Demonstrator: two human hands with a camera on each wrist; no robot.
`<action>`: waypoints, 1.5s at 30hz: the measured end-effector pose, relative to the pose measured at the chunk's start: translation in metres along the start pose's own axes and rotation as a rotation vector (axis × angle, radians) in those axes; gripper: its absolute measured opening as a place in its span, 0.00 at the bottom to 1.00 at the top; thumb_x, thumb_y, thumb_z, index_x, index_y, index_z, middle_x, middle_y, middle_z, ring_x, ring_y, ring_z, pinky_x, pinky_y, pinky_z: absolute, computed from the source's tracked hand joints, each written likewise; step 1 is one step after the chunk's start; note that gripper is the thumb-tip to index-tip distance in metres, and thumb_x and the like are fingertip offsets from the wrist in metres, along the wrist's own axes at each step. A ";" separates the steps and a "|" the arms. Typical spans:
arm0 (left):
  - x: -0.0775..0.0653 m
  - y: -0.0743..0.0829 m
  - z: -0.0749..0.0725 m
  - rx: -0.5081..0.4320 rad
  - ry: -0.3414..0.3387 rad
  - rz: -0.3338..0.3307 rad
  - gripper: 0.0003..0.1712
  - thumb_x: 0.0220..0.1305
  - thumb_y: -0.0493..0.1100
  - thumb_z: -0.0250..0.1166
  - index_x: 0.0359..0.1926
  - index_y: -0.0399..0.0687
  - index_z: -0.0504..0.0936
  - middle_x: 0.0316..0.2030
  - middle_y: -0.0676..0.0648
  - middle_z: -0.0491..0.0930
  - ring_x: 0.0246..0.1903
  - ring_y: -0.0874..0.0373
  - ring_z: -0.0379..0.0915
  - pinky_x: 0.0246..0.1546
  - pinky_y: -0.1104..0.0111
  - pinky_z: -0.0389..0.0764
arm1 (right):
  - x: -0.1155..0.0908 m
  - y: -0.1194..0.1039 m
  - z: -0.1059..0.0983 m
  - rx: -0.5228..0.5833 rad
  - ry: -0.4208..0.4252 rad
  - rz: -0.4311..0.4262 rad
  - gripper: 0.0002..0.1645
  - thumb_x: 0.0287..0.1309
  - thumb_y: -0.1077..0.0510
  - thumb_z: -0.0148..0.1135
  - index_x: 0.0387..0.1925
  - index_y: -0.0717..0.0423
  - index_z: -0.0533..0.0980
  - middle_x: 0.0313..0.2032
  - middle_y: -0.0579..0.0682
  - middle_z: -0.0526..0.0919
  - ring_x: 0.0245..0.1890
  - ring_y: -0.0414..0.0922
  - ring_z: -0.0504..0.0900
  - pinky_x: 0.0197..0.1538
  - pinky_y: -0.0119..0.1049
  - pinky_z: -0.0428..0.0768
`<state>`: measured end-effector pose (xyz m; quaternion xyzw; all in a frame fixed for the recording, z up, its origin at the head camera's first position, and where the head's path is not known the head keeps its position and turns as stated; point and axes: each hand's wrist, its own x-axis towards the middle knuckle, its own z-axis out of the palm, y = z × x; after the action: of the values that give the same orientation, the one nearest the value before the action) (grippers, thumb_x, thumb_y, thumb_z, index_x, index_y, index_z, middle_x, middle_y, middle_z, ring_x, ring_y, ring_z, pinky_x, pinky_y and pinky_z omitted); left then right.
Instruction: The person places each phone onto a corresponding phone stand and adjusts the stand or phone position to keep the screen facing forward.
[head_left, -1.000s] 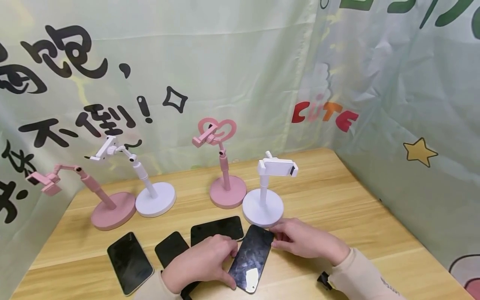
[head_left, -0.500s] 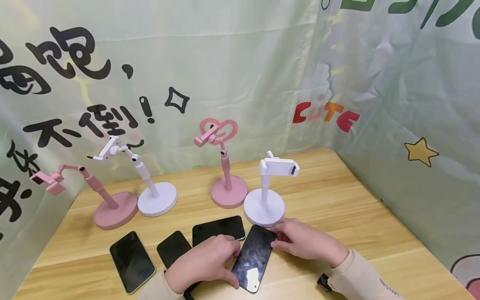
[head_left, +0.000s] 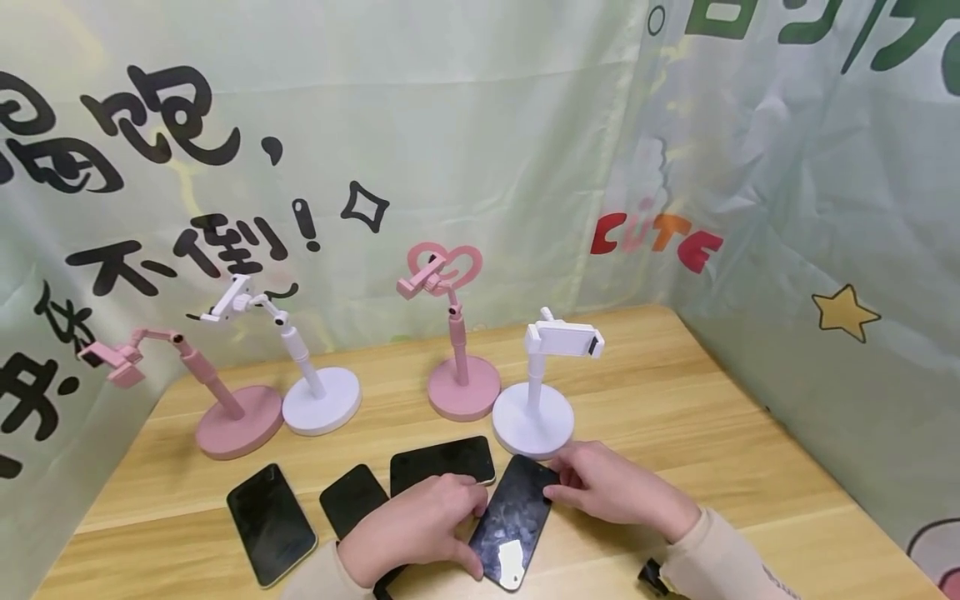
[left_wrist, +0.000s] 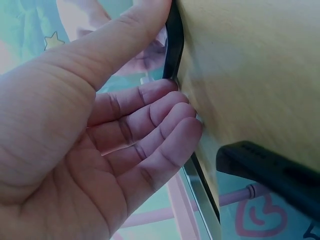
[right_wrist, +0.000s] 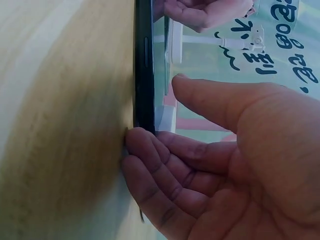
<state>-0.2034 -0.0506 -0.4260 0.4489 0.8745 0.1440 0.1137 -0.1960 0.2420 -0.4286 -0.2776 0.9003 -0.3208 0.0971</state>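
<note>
A black smartphone (head_left: 513, 521) lies screen up on the wooden table (head_left: 675, 400), light glaring off its lower end. On its left side is my left hand (head_left: 420, 529), its thumb at the near left corner and its fingers slightly bent along the edge. At the far right corner, the bent fingertips of my right hand (head_left: 622, 492) touch the phone's side. In the right wrist view, the thumb of that hand (right_wrist: 215, 150) stands apart from the phone's edge (right_wrist: 144, 65). Another dark phone (head_left: 352, 500) is partly hidden beneath my left forearm.
One more phone (head_left: 442, 464) lies crosswise behind the left hand, and another (head_left: 272, 525) at the left. Along the back stand a pink phone stand (head_left: 240, 421), a white one (head_left: 322, 400), a second pink one (head_left: 463, 387) and a second white one (head_left: 534, 421) close behind the right hand.
The head view has shifted slightly, so everything appears a little further right and lower. Both hands keep their places at the phone's edges.
</note>
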 end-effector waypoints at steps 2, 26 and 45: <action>0.000 0.000 0.002 0.006 0.003 0.009 0.29 0.44 0.60 0.89 0.39 0.52 0.84 0.34 0.61 0.78 0.29 0.72 0.65 0.33 0.80 0.71 | -0.001 0.002 0.001 0.011 0.007 0.002 0.09 0.72 0.52 0.70 0.42 0.53 0.82 0.29 0.36 0.80 0.28 0.28 0.74 0.33 0.28 0.78; 0.002 0.001 0.004 0.134 0.076 0.078 0.28 0.47 0.64 0.86 0.37 0.56 0.82 0.31 0.63 0.73 0.29 0.72 0.64 0.33 0.79 0.71 | -0.005 0.014 0.002 0.196 0.084 0.072 0.18 0.72 0.46 0.70 0.44 0.56 0.77 0.28 0.40 0.79 0.26 0.31 0.74 0.30 0.28 0.75; 0.006 0.008 0.006 0.312 0.153 0.050 0.28 0.55 0.62 0.83 0.40 0.51 0.80 0.29 0.59 0.75 0.27 0.70 0.72 0.31 0.75 0.78 | -0.001 0.011 0.006 0.517 0.065 0.050 0.19 0.76 0.56 0.65 0.56 0.67 0.73 0.43 0.57 0.92 0.40 0.39 0.91 0.45 0.32 0.88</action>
<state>-0.1988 -0.0406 -0.4291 0.4704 0.8810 0.0430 -0.0279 -0.1981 0.2464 -0.4405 -0.2106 0.7978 -0.5464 0.1437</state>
